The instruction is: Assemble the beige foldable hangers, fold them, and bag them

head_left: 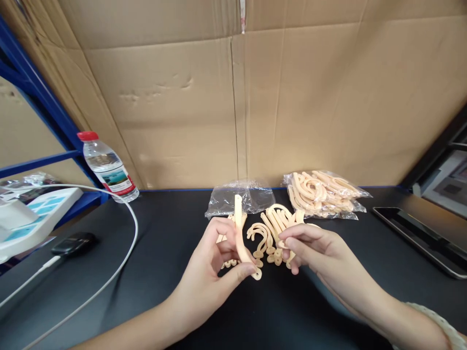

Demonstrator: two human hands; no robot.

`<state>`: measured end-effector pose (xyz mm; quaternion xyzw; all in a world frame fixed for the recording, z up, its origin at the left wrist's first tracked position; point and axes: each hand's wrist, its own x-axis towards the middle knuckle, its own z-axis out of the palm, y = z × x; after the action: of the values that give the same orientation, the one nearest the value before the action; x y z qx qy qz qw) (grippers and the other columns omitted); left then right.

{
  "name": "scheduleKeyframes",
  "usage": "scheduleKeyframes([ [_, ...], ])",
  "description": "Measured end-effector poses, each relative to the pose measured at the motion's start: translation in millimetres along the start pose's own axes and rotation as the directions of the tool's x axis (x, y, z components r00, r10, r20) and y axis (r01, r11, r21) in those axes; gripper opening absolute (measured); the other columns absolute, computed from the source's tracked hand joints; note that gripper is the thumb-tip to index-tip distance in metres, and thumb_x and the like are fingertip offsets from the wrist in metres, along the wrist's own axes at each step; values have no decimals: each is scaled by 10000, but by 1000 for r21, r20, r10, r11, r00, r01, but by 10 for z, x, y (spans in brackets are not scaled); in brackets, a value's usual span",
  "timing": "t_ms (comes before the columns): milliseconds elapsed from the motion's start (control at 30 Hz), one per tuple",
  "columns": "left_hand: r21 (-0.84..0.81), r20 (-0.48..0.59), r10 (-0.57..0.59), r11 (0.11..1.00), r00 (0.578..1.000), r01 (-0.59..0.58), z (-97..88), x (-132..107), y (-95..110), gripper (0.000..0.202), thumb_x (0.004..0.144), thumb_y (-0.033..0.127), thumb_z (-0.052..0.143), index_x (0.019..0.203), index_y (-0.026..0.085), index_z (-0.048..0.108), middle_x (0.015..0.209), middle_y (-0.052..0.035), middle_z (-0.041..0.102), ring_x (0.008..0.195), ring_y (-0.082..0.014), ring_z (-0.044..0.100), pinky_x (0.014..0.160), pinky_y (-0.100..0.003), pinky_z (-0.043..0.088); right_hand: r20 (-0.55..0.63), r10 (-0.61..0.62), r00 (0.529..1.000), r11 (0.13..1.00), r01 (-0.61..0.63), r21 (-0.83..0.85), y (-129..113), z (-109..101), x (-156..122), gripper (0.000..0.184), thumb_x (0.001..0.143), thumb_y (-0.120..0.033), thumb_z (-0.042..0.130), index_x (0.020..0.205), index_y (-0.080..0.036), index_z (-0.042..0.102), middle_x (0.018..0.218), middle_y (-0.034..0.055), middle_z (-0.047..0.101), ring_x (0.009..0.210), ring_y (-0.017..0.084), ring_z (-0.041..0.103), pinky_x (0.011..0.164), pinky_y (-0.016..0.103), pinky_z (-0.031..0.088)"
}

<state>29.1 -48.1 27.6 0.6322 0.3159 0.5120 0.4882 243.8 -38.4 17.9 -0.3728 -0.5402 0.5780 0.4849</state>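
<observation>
Between the thumb and fingers of my left hand [215,272] is a curved, cream-coloured strip [239,233] with a hole at each end. It is held upright, its lower end tilted to the right. My right hand [317,253] pinches a small piece of the same pale colour [282,244], mostly covered by the fingertips. Behind and between the hands lie several loose curved pieces [260,233], straight strips [276,221] and small round pieces [270,251] on the black table. Part of this pile is hidden by my hands.
A crumpled clear bag [222,197] lies behind the pile. Filled plastic bags of similar parts [321,194] are at the back right, near a dark tablet-like device [419,238]. At left are a water bottle [113,167], a white cable [124,257] and a power strip [40,218].
</observation>
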Motion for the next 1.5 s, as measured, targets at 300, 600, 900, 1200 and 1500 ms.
scheduleKeyframes([
  [300, -208, 30, -217, 953, 976, 218, -22, 31, -40, 269, 718, 111, 786, 871, 179, 576, 803, 10, 665, 750, -141, 692, 711, -259, 583, -48, 93, 995, 983, -84, 163, 29, 36, -14, 570, 770, -296, 769, 1219, -219, 425, 698, -28, 655, 621, 97, 587, 617, 225, 472],
  [600, -173, -28, -189, 968, 982, 182, 43, -20, -97, 155, 713, 128, 783, 732, 172, 635, 733, 13, 647, 763, -157, 689, 730, -264, 572, 37, 67, 997, 996, -69, 49, 56, 17, -26, 143, 760, -256, 780, 853, -197, 689, 806, 1, 665, 734, 99, 604, 699, 228, 472],
  [900, -146, -48, -202, 970, 978, 194, 66, -54, -102, 174, 722, 91, 760, 738, 176, 609, 798, -5, 712, 756, -149, 700, 721, -248, 573, 206, 179, 962, 963, -214, 163, 23, 141, -105, 92, 841, -279, 706, 825, -190, 688, 863, -2, 609, 762, 99, 585, 737, 245, 487],
  [1200, -137, -46, -193, 973, 980, 185, 108, -89, -40, 197, 692, 102, 788, 662, 174, 607, 757, -17, 752, 702, -173, 729, 656, -258, 585, 263, 221, 939, 941, -276, 198, 15, 166, -115, 126, 855, -270, 695, 822, -162, 638, 851, 16, 626, 818, 131, 639, 721, 263, 542],
  [1500, 10, -89, -218, 976, 972, 220, 171, -126, 41, 209, 646, 194, 839, 609, 191, 634, 710, -42, 755, 663, -199, 723, 603, -271, 570, 240, 179, 954, 965, -218, 145, 44, 191, -146, 251, 818, -366, 725, 783, -153, 599, 727, 23, 653, 692, 130, 657, 668, 277, 565],
])
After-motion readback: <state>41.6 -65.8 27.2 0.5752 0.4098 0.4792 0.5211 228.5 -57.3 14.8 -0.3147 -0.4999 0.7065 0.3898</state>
